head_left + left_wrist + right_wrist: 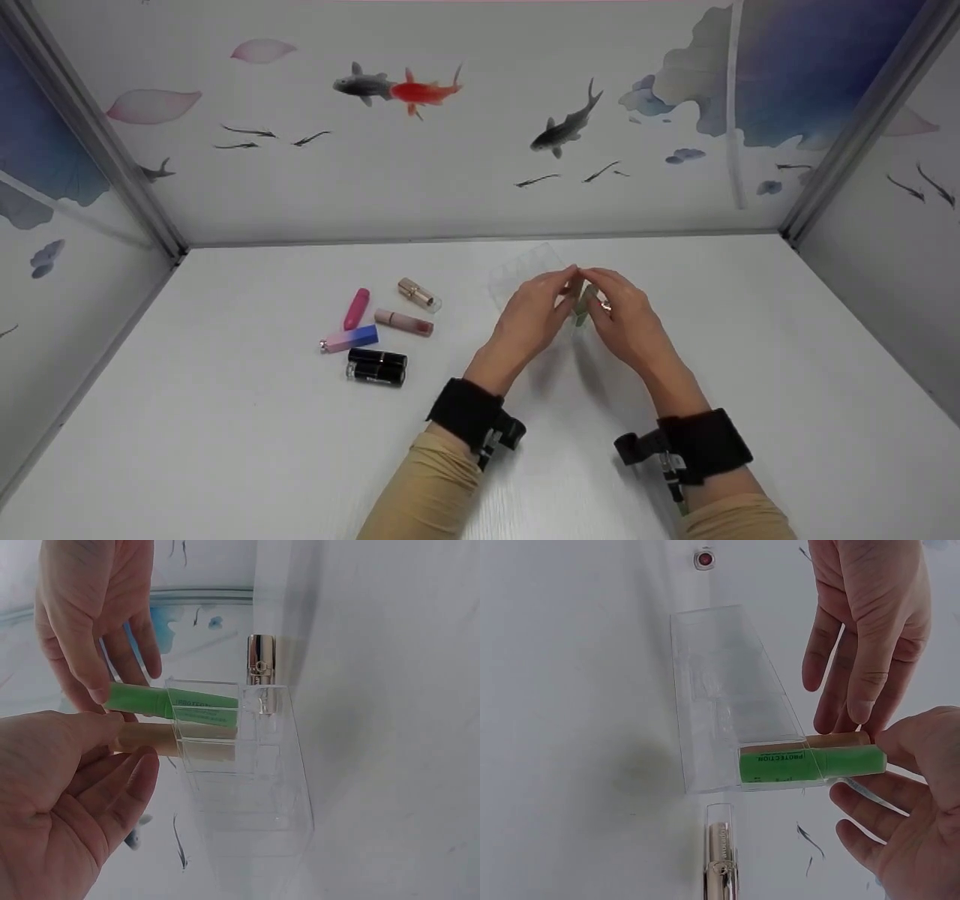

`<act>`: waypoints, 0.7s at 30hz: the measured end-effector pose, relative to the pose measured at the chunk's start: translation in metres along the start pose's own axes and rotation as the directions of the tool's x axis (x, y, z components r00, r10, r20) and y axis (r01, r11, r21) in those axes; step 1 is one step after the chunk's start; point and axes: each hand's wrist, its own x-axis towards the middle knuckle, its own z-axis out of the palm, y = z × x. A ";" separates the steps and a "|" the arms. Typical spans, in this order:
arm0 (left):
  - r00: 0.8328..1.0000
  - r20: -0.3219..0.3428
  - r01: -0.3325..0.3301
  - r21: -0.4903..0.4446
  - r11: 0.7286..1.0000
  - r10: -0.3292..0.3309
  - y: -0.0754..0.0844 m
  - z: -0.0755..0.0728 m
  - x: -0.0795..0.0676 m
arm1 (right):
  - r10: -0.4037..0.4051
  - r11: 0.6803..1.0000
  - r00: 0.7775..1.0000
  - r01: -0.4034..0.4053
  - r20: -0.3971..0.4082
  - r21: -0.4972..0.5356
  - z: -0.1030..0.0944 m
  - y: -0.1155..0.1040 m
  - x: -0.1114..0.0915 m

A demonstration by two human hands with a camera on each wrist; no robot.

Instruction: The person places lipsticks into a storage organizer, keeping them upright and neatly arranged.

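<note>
A clear stepped organizer [247,799] stands on the table, with a green lip balm tube [780,765] and a tan tube [157,739] side by side upright in its slots at one end. My left hand [532,311] pinches the upper end of the tan tube, thumb on the near side. Beside it, my right hand [622,315] holds the top of the green tube between thumb and fingers. Both hands nearly meet above the organizer in the head view, hiding much of the tubes. A gold lipstick with a clear cap [721,862] lies close by the organizer's end.
To the left lie a bright pink tube [357,309], a gold lipstick [419,295], a dusty-pink lip gloss [403,322], a pink-blue lipstick [349,339] and two black lipsticks [376,366]. Printed white panels [450,187] enclose the table's back and sides.
</note>
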 end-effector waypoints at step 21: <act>0.974 -0.213 -0.077 -0.017 0.997 0.072 0.011 -0.003 0.000 | 0.220 0.974 0.975 -0.220 0.000 0.050 -0.032 0.028 -0.005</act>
